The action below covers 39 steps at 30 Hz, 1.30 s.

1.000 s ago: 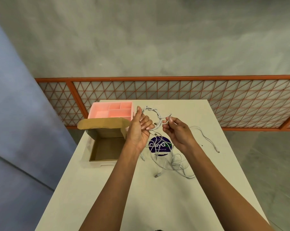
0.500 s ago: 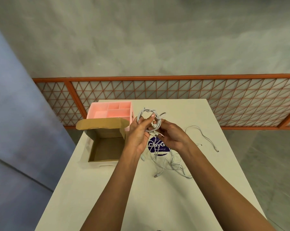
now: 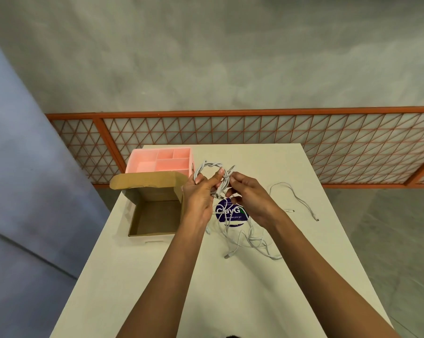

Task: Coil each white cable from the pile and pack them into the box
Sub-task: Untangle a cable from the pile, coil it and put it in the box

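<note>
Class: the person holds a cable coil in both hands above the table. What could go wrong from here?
1. The coil, pinched by the left hand and right hand, may spring open if either grip loosens.
2. Strands of the pile below the hands may snag and drag along toward the box.

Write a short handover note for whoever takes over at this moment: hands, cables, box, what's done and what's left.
Left hand grips the coiled cable, held above the table.
Right hand pinches the coil's side, apparently tucking in the loose end.
Box stands open at the table's left; no cable shows inside.
Pile of loose cables lies under the right forearm; a stray cable trails further right.
Done: one cable nearly coiled.
Left: finish it, put it in the box, then coil and pack the rest.
</note>
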{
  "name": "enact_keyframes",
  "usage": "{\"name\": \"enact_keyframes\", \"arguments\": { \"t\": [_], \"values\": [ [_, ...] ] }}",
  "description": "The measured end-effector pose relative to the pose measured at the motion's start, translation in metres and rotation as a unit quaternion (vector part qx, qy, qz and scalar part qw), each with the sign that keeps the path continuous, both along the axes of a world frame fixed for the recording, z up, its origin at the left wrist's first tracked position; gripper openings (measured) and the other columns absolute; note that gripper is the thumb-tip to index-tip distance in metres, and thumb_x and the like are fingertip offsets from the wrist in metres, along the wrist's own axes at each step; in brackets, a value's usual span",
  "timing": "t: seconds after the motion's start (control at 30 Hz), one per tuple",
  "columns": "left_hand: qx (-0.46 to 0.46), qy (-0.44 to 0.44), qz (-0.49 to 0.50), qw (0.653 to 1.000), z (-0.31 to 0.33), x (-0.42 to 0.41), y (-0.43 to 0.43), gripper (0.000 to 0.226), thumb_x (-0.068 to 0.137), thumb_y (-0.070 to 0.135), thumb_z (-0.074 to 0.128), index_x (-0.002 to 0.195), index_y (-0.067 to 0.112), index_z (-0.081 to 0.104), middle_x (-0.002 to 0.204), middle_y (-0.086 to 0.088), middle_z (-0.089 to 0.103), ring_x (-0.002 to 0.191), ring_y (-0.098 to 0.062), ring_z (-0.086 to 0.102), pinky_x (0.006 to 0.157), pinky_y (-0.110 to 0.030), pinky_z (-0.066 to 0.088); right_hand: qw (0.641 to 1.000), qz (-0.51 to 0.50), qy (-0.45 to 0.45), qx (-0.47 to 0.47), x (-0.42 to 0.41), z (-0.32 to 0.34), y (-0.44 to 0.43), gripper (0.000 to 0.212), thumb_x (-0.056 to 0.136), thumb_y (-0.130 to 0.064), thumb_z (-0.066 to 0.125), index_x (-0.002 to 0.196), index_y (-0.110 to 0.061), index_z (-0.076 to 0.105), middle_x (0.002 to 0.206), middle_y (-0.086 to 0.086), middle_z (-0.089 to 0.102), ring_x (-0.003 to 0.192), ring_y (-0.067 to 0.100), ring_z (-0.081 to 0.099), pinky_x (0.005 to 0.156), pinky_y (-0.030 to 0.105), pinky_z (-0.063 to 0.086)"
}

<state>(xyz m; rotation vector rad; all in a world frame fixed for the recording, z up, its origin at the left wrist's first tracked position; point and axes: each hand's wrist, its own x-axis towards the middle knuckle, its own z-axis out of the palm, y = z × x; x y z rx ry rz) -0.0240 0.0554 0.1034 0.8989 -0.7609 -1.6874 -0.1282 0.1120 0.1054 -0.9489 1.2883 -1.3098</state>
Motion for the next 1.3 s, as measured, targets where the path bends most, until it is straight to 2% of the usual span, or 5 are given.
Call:
{"name": "enact_keyframes", "arguments": {
  "t": [0.2, 0.5, 0.97, 1.1, 1.3],
  "values": [
    [-0.008, -0.002, 0.021, 1.000, -0.001, 0.000, -0.004, 0.049, 0.074, -0.012, 0.070, 0.063, 0.018, 0.033, 0.043, 0.007, 0.048, 0.058, -0.017, 0.066, 0.057, -0.026, 0.055, 0.999, 0.032, -0.008, -0.006, 0.007, 0.005, 0.005, 0.015, 0.091, -0.015, 0.060, 0.106, -0.016, 0.060, 0.086, -0.006, 0.068, 0.087, 0.015, 0.063, 0.072, 0.027, 0.048],
    [-0.016, -0.023, 0.082, 0.996, -0.008, 0.005, -0.009, 0.045, 0.069, -0.011, 0.076, 0.070, 0.018, 0.041, 0.056, 0.005, 0.040, 0.058, -0.013, 0.060, 0.062, -0.029, 0.054, 0.994, 0.000, -0.044, 0.095, 0.008, 0.019, 0.007, 0.066, 0.079, 0.010, 0.069, 0.130, -0.009, 0.032, 0.108, 0.015, 0.057, 0.085, 0.024, 0.065, 0.069, 0.025, 0.056],
    [-0.018, -0.073, 0.139, 0.987, -0.004, 0.007, -0.013, 0.037, 0.071, -0.012, 0.074, 0.066, 0.015, 0.049, 0.044, 0.014, 0.055, 0.055, -0.007, 0.061, 0.056, -0.023, 0.054, 0.941, 0.273, 0.193, 0.046, -0.006, 0.039, 0.018, 0.019, 0.087, 0.008, 0.058, 0.099, -0.007, 0.062, 0.082, 0.006, 0.062, 0.079, 0.017, 0.065, 0.077, 0.020, 0.051],
    [0.006, -0.065, 0.143, 0.988, -0.010, 0.004, -0.010, 0.037, 0.072, -0.011, 0.074, 0.103, -0.017, 0.054, 0.064, 0.005, 0.060, 0.064, -0.012, 0.060, 0.052, -0.016, 0.052, 0.928, 0.290, 0.227, 0.050, -0.009, 0.037, 0.021, 0.013, 0.089, 0.002, 0.059, 0.099, -0.006, 0.060, 0.084, 0.006, 0.061, 0.075, 0.011, 0.063, 0.069, 0.015, 0.047],
    [0.004, -0.055, 0.120, 0.991, -0.006, 0.003, -0.015, 0.037, 0.072, -0.007, 0.076, 0.071, 0.020, 0.050, 0.062, 0.009, 0.052, 0.065, -0.011, 0.058, 0.048, -0.017, 0.048, 0.937, 0.243, 0.247, 0.053, -0.006, 0.024, 0.021, 0.013, 0.086, 0.002, 0.062, 0.095, -0.007, 0.059, 0.081, 0.002, 0.056, 0.068, 0.006, 0.051, 0.062, 0.009, 0.041]
  ]
}}
